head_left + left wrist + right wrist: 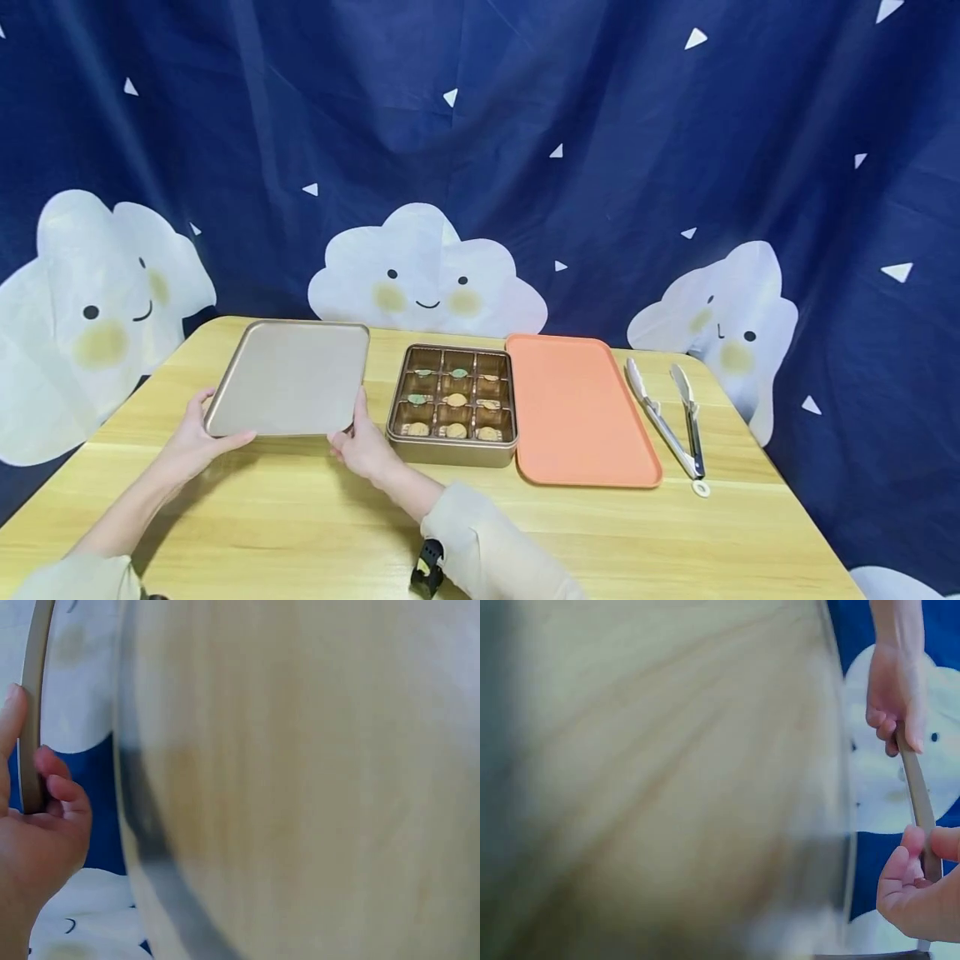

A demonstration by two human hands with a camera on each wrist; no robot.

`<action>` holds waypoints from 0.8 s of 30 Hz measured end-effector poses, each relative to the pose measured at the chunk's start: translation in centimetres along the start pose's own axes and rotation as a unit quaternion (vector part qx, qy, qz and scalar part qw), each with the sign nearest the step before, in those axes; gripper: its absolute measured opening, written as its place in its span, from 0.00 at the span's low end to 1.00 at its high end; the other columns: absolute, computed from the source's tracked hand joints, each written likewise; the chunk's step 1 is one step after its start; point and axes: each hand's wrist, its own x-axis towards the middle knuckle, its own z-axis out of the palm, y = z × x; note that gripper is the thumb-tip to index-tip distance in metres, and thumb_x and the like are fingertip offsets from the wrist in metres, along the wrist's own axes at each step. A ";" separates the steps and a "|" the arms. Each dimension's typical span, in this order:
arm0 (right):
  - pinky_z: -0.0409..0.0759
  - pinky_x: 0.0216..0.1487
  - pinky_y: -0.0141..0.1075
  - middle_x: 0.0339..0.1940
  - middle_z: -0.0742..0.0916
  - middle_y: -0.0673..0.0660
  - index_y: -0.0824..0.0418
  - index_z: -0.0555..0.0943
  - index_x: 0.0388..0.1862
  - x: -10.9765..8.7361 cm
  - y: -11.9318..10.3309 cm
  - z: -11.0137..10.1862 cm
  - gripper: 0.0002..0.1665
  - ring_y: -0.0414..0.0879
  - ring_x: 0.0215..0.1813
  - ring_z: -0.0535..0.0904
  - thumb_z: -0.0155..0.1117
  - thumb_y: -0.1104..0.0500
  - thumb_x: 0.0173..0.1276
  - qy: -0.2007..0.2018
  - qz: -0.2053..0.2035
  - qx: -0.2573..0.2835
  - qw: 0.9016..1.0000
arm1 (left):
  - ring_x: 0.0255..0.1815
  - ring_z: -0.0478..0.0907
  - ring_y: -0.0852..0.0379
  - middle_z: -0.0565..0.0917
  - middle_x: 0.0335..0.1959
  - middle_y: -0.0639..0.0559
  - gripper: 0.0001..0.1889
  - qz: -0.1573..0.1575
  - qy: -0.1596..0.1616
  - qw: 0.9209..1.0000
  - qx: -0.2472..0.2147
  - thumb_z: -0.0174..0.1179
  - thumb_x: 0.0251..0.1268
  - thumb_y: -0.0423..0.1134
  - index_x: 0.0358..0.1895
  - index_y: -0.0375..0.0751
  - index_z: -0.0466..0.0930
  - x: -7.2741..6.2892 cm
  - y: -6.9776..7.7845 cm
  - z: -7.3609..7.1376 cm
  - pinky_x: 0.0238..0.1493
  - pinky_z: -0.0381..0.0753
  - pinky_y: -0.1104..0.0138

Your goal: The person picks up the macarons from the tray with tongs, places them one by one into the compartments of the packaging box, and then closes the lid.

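Observation:
Both hands hold a flat, gold-beige metal lid [291, 375] with rounded corners, at the left of the table. My left hand [189, 440] grips its near left corner, thumb along the front edge. At the near right corner my right hand [367, 443] pinches the rim. In the left wrist view the lid's edge [31, 742] sits between thumb and curled fingers. The right wrist view shows both hands on that same narrow edge [917, 787]. Just right of the right hand stands an open gold tin [453, 452], its divided insert holding cookies [455, 430], some with green ones.
An orange tray [585, 417] lies against the tin's right side. Farther right, metal tongs [667, 425] lie spread, with a white ring at their near end. The wooden table [315, 517] ends at a blue cloud-patterned curtain [480, 125].

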 end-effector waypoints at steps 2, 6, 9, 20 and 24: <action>0.81 0.34 0.35 0.24 0.78 0.52 0.51 0.40 0.74 -0.2 -0.5 -0.8 0.49 0.44 0.28 0.77 0.56 0.67 0.63 0.001 -0.022 0.010 1.000 | 0.38 0.60 0.83 0.59 0.56 0.27 0.47 0.015 0.022 1.000 -0.007 0.63 0.55 0.33 0.66 0.29 0.34 0.0 0.7 0.2 0.37 0.61 0.84; 0.82 0.38 0.39 0.26 0.79 0.54 0.48 0.42 0.74 -0.6 -1.6 -3.1 0.50 0.49 0.31 0.78 0.57 0.70 0.61 -0.002 -0.060 0.030 0.998 | 0.37 0.68 0.81 0.70 0.48 0.43 0.46 0.046 0.041 0.997 -0.043 0.63 0.53 0.29 0.65 0.33 0.34 0.6 2.7 0.8 0.37 0.67 0.85; 0.81 0.37 0.39 0.26 0.79 0.56 0.50 0.41 0.74 -1.0 -2.2 -5.1 0.51 0.48 0.30 0.77 0.57 0.71 0.60 -0.008 -0.076 0.045 0.996 | 0.37 0.73 0.78 0.74 0.41 0.64 0.46 0.068 0.037 0.993 -0.087 0.62 0.51 0.25 0.64 0.36 0.36 0.9 4.4 1.5 0.37 0.70 0.84; 0.72 0.28 0.29 0.26 0.80 0.52 0.38 0.47 0.73 -3.7 -2.4 -11.5 0.50 0.42 0.28 0.74 0.56 0.71 0.60 -0.012 -0.098 0.097 0.990 | 0.38 0.78 0.71 0.76 0.42 0.72 0.48 0.111 -0.032 0.977 -0.180 0.61 0.49 0.21 0.66 0.45 0.36 0.7 9.3 4.4 0.37 0.75 0.79; 0.74 0.31 0.31 0.31 0.83 0.57 0.42 0.45 0.73 -5.0 -1.9 -13.2 0.50 0.43 0.31 0.75 0.55 0.71 0.61 -0.017 -0.118 0.083 0.989 | 0.41 0.77 0.71 0.74 0.51 0.53 0.52 0.110 -0.060 0.979 -0.162 0.63 0.49 0.23 0.68 0.44 0.32 1.1 10.6 4.8 0.39 0.76 0.77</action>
